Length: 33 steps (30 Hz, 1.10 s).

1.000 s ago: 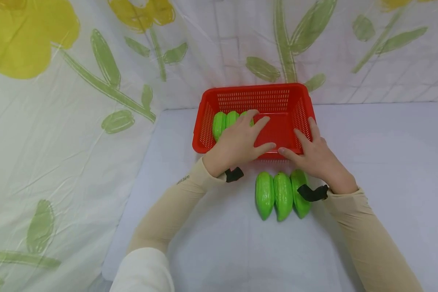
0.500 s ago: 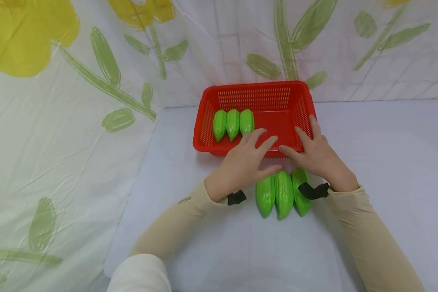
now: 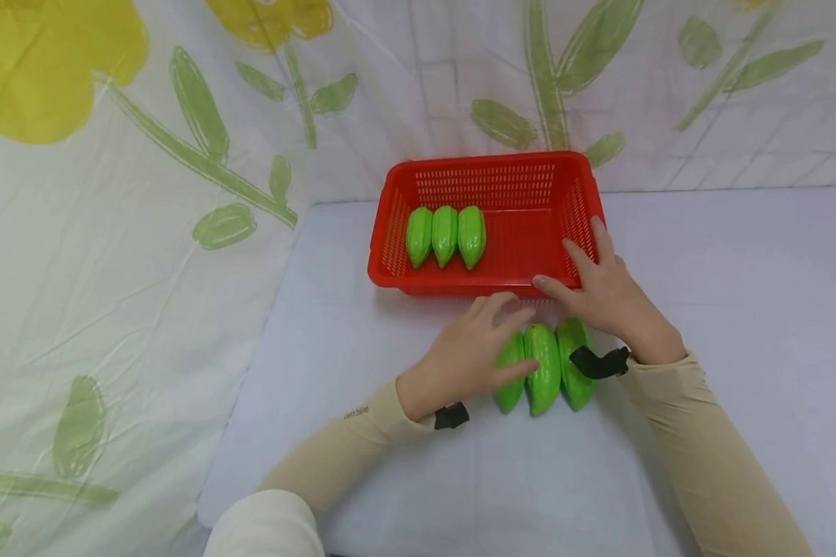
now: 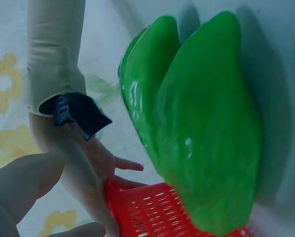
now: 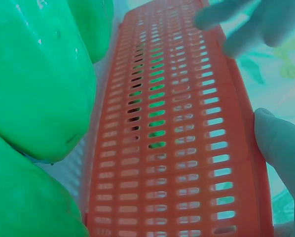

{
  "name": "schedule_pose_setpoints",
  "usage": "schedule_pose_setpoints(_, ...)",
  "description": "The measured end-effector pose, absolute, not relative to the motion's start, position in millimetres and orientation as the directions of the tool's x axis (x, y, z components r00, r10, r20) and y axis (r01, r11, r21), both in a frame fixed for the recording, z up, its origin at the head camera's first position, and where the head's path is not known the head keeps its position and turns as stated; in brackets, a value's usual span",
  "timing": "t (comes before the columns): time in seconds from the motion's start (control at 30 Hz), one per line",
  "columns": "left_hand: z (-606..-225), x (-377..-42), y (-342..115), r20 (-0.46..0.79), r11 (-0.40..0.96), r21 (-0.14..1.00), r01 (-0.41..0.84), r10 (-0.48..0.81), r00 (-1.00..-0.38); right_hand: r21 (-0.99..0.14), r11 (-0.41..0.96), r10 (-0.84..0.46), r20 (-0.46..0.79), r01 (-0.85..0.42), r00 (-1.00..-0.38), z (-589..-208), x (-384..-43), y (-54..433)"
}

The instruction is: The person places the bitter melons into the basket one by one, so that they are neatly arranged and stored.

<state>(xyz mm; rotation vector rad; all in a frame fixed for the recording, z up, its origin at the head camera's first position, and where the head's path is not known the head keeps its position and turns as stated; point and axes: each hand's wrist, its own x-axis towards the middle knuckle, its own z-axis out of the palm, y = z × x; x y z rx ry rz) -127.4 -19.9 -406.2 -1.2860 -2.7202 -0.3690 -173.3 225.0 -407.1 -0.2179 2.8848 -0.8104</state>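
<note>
My left hand (image 3: pixel 463 356) is over the leftmost of three glossy green elongated fruits, its fingers spread and loosely bent, holding nothing. Part of that leftmost fruit (image 3: pixel 508 396) is hidden behind the hand. Beside it lie the middle fruit (image 3: pixel 543 375) and the right fruit (image 3: pixel 577 387), side by side with pointed ends towards me. My right hand (image 3: pixel 606 302) rests at the front right corner of a red plastic basket (image 3: pixel 488 163), thumb at the front rim and fingers spread along the right side. Inside the basket, three smaller ridged green fruits (image 3: pixel 444 238) stand in a row at the left.
The basket stands at the back of a white-covered table (image 3: pixel 404 472), close to a hanging cloth (image 3: pixel 404 100) printed with flowers. A black wrist strap piece (image 3: pixel 599 362) overlaps the right fruit in the head view. Slotted walls surround the basket's red floor (image 3: pixel 522 232).
My left hand has drawn back from inside the basket, over the front rim, to the leftmost front fruit, uncovering the three fruits inside. My right hand has stayed at the basket corner.
</note>
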Motion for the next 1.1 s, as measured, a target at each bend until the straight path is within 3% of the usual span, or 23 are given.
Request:
schedule_pose_setpoints(0.57, -437.1, -120.8, -21.8, 0.044, 0.657, 0.224, 0.72, 0.731, -0.681, -0.536, 0.84, -0.167, -0.106, -0.085, -0.98, -408.4, -174.9, 225.6)
schedule_pose_setpoints(1.1, -450.0, -119.9, -18.9, -0.001, 0.662, 0.308, 0.684, 0.719, -0.696, -0.533, 0.842, -0.163, -0.106, -0.082, -0.981, -408.7, -174.8, 225.6)
